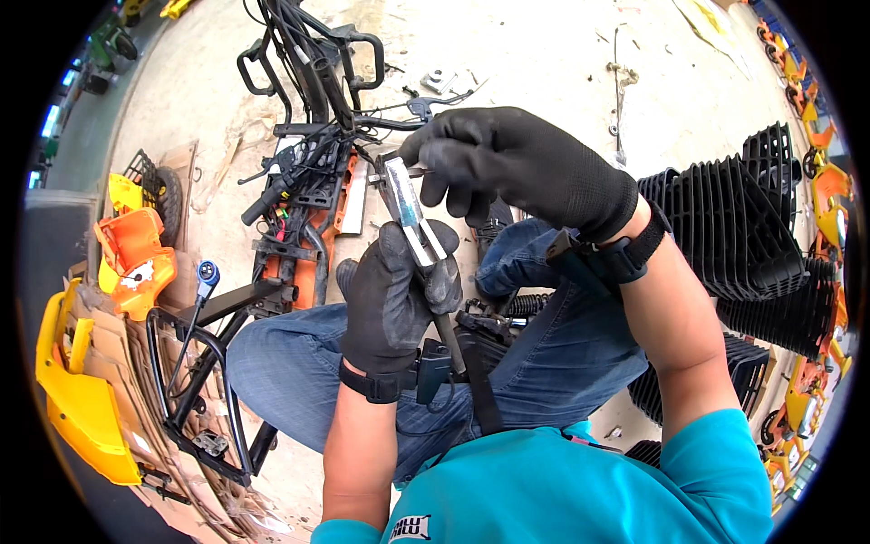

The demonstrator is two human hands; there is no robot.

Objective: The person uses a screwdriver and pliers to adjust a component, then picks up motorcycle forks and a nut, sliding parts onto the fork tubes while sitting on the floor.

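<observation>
My left hand [391,295], in a black glove, is closed around a metal part held upright in front of my lap. This part is a shiny silver forked piece [405,204] with two prongs toward me and a darker far end; its exact kind is unclear. A dark rod [448,340] shows below my fingers; whether it joins the silver piece cannot be made out. My right hand [521,168], gloved too, reaches over from the right. Its thumb and forefinger are pinched at the far end of the part, where a small thin piece shows partly; the fingers hide the rest.
Ahead lies a black-and-orange vehicle frame [308,181] with handlebars and cables. Black plastic baskets [725,227] are stacked at right. At left are a black tubular frame [195,399], flattened cardboard, and orange [136,249] and yellow covers [86,408]. Small hardware [439,82] lies on the floor.
</observation>
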